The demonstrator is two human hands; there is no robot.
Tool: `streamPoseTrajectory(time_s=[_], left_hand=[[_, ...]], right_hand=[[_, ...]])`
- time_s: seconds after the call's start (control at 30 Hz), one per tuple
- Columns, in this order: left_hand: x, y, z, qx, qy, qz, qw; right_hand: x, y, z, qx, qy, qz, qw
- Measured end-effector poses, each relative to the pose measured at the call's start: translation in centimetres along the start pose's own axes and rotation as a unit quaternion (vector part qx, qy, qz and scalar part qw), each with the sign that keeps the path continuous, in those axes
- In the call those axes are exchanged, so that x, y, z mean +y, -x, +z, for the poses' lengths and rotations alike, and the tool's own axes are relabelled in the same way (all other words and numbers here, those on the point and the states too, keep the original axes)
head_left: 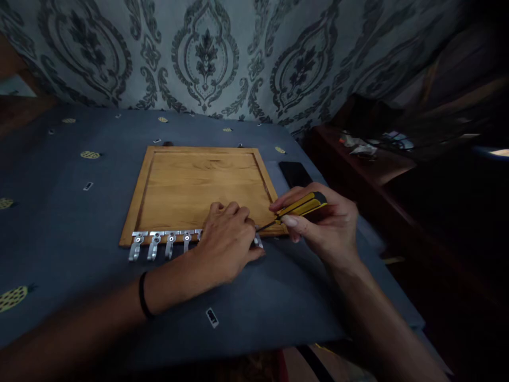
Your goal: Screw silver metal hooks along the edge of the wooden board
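A framed wooden panel lies flat in front of me, with a row of silver metal hooks along its near edge. Screw heads show on several of the hooks. My left hand rests over the right part of that row, fingers curled down on the panel's edge and hiding some hooks. In my right hand is a yellow and black screwdriver, gripped by its handle. Its shaft points left and down to the edge beside my left fingers. The tip is hidden there.
A dark phone lies right of the panel on the blue patterned cloth. Patterned wallpaper rises behind. Further right stands a dark reddish piece of furniture with crumpled plastic on it.
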State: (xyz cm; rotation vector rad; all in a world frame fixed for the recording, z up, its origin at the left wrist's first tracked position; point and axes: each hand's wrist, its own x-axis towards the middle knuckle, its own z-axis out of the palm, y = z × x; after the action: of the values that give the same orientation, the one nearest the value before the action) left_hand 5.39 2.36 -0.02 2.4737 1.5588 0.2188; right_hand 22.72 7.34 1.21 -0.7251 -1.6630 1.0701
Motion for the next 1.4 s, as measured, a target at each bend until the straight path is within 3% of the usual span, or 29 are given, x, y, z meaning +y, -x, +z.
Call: streamPoseTrajectory(time_s=[0.27,0.67,0.93,1.4], left_hand=[[0.1,0.03,-0.46,-0.019,0.0,-0.004,1.0],[0.0,-0.07,-0.06,-0.009,-0.004,-0.006,1.0],[0.13,-0.26,-0.12,-0.018,-0.012,-0.013,1.0],[-0.1,-0.07,0.47,0.019,-0.016,0.004,1.0]], right_hand=[[0.28,0.28,-0.54,-0.011,-0.018,0.027,0.999],[0.8,0.49,-0.36,0.106,-0.021,-0.022,0.994],[0.51,0.35,-0.18,0.074,-0.001,-0.007,0.997],[0.14,0.42,-0.24,0.018,-0.005,0.007,1.0]])
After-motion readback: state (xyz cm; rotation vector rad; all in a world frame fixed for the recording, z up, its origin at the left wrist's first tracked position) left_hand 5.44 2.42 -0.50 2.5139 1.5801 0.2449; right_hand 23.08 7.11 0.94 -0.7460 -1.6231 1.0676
